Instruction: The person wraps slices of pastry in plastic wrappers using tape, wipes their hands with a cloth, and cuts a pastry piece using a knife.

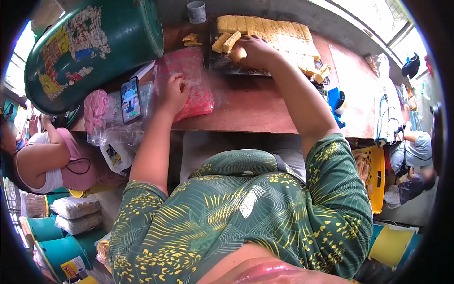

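Note:
A dark tray (210, 47) on the table bears rows of yellow rectangular pieces (269, 29). My right hand (253, 51) is over the tray's left part, its fingers bent round a yellow piece (238, 54). Two loose pieces (227, 41) lie beside those fingers. My left hand (176, 92) rests on a stack of clear and red plastic bags (195, 102), its fingers curled; what they hold, if anything, is too small to tell. A few pieces (191, 39) lie on the table left of the tray.
A large green drum (104, 42) lies at the left, near a phone (131, 100) and a pink cloth (95, 111). A white cup (196, 12) stands behind. Blue object (336, 105) at right; yellow crate (377, 175) below the table. Other people sit at both sides.

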`<state>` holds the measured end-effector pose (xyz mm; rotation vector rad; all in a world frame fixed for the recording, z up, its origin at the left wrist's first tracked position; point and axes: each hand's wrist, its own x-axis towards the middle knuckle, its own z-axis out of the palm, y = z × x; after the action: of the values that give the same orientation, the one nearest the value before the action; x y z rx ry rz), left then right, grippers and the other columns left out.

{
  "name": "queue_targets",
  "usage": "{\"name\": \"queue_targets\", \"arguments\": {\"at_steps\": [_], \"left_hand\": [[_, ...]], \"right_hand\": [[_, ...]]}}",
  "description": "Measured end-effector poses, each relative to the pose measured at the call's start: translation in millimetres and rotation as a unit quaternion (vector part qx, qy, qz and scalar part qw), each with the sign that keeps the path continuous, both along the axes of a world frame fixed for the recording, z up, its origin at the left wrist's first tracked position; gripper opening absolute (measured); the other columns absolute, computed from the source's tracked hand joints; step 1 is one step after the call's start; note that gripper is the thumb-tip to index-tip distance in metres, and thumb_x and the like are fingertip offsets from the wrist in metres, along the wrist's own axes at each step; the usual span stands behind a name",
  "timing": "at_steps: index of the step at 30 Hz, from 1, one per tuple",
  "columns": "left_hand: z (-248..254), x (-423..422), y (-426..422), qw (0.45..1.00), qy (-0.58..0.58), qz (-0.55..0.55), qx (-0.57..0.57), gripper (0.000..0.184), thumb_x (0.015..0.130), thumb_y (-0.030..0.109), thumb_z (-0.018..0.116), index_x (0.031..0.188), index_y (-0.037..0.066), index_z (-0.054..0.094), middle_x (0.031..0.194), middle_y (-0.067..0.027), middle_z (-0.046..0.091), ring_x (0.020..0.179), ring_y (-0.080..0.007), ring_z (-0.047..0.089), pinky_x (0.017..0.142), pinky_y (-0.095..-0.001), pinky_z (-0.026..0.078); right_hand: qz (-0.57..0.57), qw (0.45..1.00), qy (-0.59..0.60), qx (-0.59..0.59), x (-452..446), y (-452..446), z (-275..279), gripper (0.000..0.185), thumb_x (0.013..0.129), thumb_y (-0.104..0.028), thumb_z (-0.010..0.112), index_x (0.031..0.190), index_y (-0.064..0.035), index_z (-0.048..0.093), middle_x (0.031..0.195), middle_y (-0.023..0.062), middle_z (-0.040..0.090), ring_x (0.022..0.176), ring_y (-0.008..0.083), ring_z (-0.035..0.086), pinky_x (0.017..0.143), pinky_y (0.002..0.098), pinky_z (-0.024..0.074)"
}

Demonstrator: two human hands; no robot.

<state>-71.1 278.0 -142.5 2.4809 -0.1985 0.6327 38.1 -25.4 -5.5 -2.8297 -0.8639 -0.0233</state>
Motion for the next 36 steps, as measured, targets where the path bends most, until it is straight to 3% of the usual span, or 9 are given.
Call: {"name": "queue_targets", "arguments": {"at_steps": [4, 9, 10, 14, 17, 20, 23, 28, 36], "left_hand": [[-12, 16, 5, 0.998, -0.028, -0.006, -0.049, 0.022, 0.097, 0.025, 0.071, 0.094, 0.003, 0.069, 0.107, -0.0154, 0.071, 0.102, -0.0283, 0.068, 0.088, -0.0381, 0.056], [46, -6, -103, 0.917, -0.031, -0.002, -0.397, 0.020, 0.106, 0.025, 0.062, 0.101, 0.007, 0.067, 0.087, -0.0043, 0.067, 0.076, -0.0194, 0.062, 0.072, -0.0379, 0.052], [50, -14, -131, 0.959, -0.172, -0.043, -0.223, 0.011, 0.101, 0.017, 0.069, 0.101, 0.006, 0.069, 0.094, -0.0069, 0.073, 0.088, -0.0222, 0.069, 0.083, -0.0370, 0.055], [25, -48, -214, 0.961, 0.116, -0.222, -0.119, 0.019, 0.089, 0.024, 0.075, 0.086, 0.006, 0.073, 0.108, -0.0153, 0.072, 0.111, -0.0355, 0.066, 0.100, -0.0469, 0.050], [33, -80, -234, 0.960, 0.173, -0.219, 0.008, 0.036, 0.090, 0.030, 0.076, 0.120, 0.010, 0.073, 0.146, -0.0151, 0.058, 0.143, -0.0382, 0.046, 0.123, -0.0483, 0.032], [30, -58, -207, 0.929, 0.150, -0.296, -0.163, 0.049, 0.087, 0.030, 0.080, 0.129, 0.007, 0.068, 0.144, -0.0187, 0.056, 0.139, -0.0394, 0.048, 0.122, -0.0471, 0.035], [25, -53, -165, 0.983, 0.099, -0.141, 0.060, 0.070, 0.082, 0.041, 0.084, 0.138, 0.006, 0.061, 0.149, -0.0147, 0.053, 0.141, -0.0337, 0.044, 0.120, -0.0448, 0.035], [14, -77, -161, 0.983, 0.127, -0.112, 0.071, 0.078, 0.079, 0.048, 0.085, 0.140, 0.006, 0.059, 0.150, -0.0108, 0.052, 0.144, -0.0324, 0.041, 0.122, -0.0483, 0.032], [13, -79, -161, 0.986, 0.115, -0.106, 0.064, 0.077, 0.078, 0.047, 0.086, 0.139, 0.009, 0.060, 0.147, -0.0097, 0.054, 0.143, -0.0326, 0.042, 0.121, -0.0489, 0.032]], "right_hand": [[-0.033, 0.902, 0.081, 0.423, -8, -42, -12, 0.040, 0.095, -0.018, 0.067, 0.134, -0.0062, 0.061, 0.131, 0.0125, 0.065, 0.124, 0.0316, 0.060, 0.110, 0.0504, 0.0464], [-0.024, 0.484, 0.272, 0.831, -36, -119, -48, 0.032, 0.108, -0.024, 0.053, 0.135, -0.0068, 0.056, 0.127, 0.0105, 0.065, 0.119, 0.0312, 0.063, 0.102, 0.0464, 0.0520], [-0.054, 0.481, 0.258, 0.836, -47, -125, -47, 0.033, 0.109, -0.026, 0.051, 0.135, -0.0069, 0.056, 0.128, 0.0103, 0.065, 0.119, 0.0306, 0.063, 0.101, 0.0465, 0.0527], [-0.184, 0.431, 0.244, 0.849, -80, -141, -44, 0.035, 0.113, -0.030, 0.044, 0.136, -0.0054, 0.054, 0.125, 0.0111, 0.067, 0.118, 0.0269, 0.065, 0.101, 0.0507, 0.0541], [-0.151, 0.496, 0.279, 0.808, -87, -173, -68, 0.036, 0.113, -0.028, 0.045, 0.140, -0.0056, 0.053, 0.125, 0.0111, 0.065, 0.114, 0.0264, 0.065, 0.092, 0.0442, 0.0570], [-0.133, 0.575, 0.278, 0.758, -107, -180, -69, 0.034, 0.111, -0.024, 0.053, 0.138, -0.0034, 0.056, 0.116, 0.0057, 0.067, 0.104, 0.0190, 0.066, 0.088, 0.0349, 0.0563], [-0.089, 0.710, 0.281, 0.639, -130, -170, -63, 0.040, 0.105, -0.018, 0.065, 0.142, -0.0034, 0.058, 0.117, 0.0027, 0.068, 0.101, 0.0135, 0.066, 0.089, 0.0288, 0.0549], [0.042, 0.912, 0.137, 0.383, -141, -112, -70, 0.066, 0.087, -0.004, 0.084, 0.148, -0.0081, 0.057, 0.125, 0.0067, 0.068, 0.104, 0.0115, 0.062, 0.091, 0.0294, 0.0541], [0.034, 0.965, 0.044, 0.258, -132, -97, -107, 0.054, 0.075, -0.022, 0.088, 0.124, -0.0108, 0.071, 0.115, 0.0120, 0.074, 0.110, 0.0336, 0.066, 0.099, 0.0452, 0.0523]]}}
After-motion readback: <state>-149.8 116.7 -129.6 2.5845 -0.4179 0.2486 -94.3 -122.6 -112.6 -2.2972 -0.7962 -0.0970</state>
